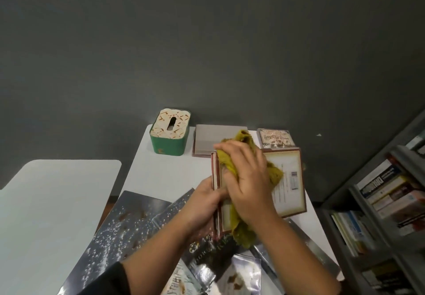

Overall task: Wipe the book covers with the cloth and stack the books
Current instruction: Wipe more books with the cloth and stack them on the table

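Note:
A brown-bordered book [289,179] with a cream back cover is held above the white table [161,173]. My left hand [204,205] grips its spine edge on the left. My right hand [248,179] lies on the cover with a mustard-yellow cloth [273,173] bunched under its palm and curled fingers. The cloth hangs past the book's near edge. A grey-covered book [211,138] lies flat at the back of the table. A small book with a pale label [276,137] lies to its right. Several dark glossy books [128,225] with silver speckles are spread near me.
A green tissue box [170,131] with a patterned top stands at the table's back left. A second white table [53,202] sits to the left across a gap. A grey bookshelf [391,202] full of books stands on the right. A dark wall is behind.

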Motion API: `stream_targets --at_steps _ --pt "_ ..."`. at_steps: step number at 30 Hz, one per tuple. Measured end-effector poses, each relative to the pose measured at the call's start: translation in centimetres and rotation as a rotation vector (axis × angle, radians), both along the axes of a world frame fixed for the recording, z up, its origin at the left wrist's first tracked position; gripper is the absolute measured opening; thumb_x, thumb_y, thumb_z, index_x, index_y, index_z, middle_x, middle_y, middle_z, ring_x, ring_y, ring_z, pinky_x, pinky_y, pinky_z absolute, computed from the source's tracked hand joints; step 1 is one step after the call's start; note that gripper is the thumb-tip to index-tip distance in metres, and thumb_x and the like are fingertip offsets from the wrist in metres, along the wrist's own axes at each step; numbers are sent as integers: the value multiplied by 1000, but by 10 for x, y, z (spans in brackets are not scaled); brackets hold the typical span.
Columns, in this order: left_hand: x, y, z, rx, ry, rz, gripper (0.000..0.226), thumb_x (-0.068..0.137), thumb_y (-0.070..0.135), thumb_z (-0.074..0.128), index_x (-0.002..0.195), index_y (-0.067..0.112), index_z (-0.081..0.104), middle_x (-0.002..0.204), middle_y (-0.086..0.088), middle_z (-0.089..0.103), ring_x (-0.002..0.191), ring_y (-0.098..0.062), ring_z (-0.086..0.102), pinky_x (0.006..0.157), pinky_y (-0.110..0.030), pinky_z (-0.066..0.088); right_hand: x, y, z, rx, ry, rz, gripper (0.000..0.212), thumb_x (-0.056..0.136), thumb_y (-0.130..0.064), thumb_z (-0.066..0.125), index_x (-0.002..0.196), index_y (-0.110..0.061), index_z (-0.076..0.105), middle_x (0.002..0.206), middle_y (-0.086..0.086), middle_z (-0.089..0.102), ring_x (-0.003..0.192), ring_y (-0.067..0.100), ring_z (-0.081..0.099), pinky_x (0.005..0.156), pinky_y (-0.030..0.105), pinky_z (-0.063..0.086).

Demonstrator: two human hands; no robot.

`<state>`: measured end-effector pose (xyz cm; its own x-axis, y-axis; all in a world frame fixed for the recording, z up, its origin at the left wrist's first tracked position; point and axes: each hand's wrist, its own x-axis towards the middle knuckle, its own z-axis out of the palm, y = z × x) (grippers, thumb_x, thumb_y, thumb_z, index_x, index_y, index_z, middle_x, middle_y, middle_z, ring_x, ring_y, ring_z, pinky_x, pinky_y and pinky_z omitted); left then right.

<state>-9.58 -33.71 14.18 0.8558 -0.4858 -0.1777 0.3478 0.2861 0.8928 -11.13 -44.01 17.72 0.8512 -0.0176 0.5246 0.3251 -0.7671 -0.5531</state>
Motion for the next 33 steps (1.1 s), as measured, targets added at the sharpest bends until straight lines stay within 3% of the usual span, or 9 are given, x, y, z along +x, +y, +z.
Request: stream_targets --at_steps 5,9,11,13,15,17,20,27,33 --pt "-4 0 8 -16 -10 0 32 71 5 65 103 6 61 98 -18 70 91 -35 66 88 -54 51 13 -40 4 -26 -176 -64 43 84 -26 35 118 -20 60 115 -5 60 101 14 45 83 34 37" --pt "-6 4 11 32 -22 -15 26 84 2 61 108 8 57 105 -12 72 99 -30 68 87 -47 55 21 -90 -6 207 -110 -294 41 87 -27 34 118 -19 59 113 -11 56 111 17 45 89 42 43" --pt "-9 1 10 41 -7 -15 35 77 10 67 110 8 56 108 -14 70 101 -32 67 91 -52 52 16 -90 -10 232 -80 -333 41 89 -25 34 122 -21 57 117 -11 54 112 15 44 90 35 44" --pt "-8 -6 9 39 9 11 41 69 11 65 109 8 57 106 -16 70 100 -35 67 93 -57 48 8 -65 -10 146 -79 -210 44 89 -31 32 128 -25 52 127 -12 51 116 12 43 89 18 36" --pt "-9 -13 9 35 -10 47 38 68 10 63 106 8 60 99 -20 69 91 -36 66 90 -57 50 -3 -38 -13 23 -77 -21 46 90 -31 33 135 -32 44 138 -16 42 121 10 39 94 15 27" --pt "-10 -19 11 44 -29 71 30 73 7 62 103 8 61 93 -19 67 86 -35 65 85 -55 51 -6 -35 -18 -52 -105 75 48 91 -27 35 138 -34 39 144 -16 37 124 9 38 100 24 29" --pt "-15 -26 14 52 -17 90 22 87 -6 52 101 9 59 90 -9 73 85 -26 70 76 -42 58 6 -75 -23 28 -133 -47 45 93 -23 38 138 -30 41 145 -14 38 127 7 37 101 40 37" --pt "-34 -52 15 126 -76 111 24 87 -7 52 100 12 58 94 -4 74 95 -26 69 84 -44 56 3 -142 -35 438 -63 -277 42 96 -4 39 134 -20 46 143 -1 38 131 13 38 99 9 31" --pt "-44 -69 18 129 -137 120 21 87 -3 55 98 15 58 91 1 72 90 -18 68 80 -36 58 0 -161 -39 797 46 -340 33 94 -28 39 123 -42 46 127 8 53 111 27 55 88 44 51"
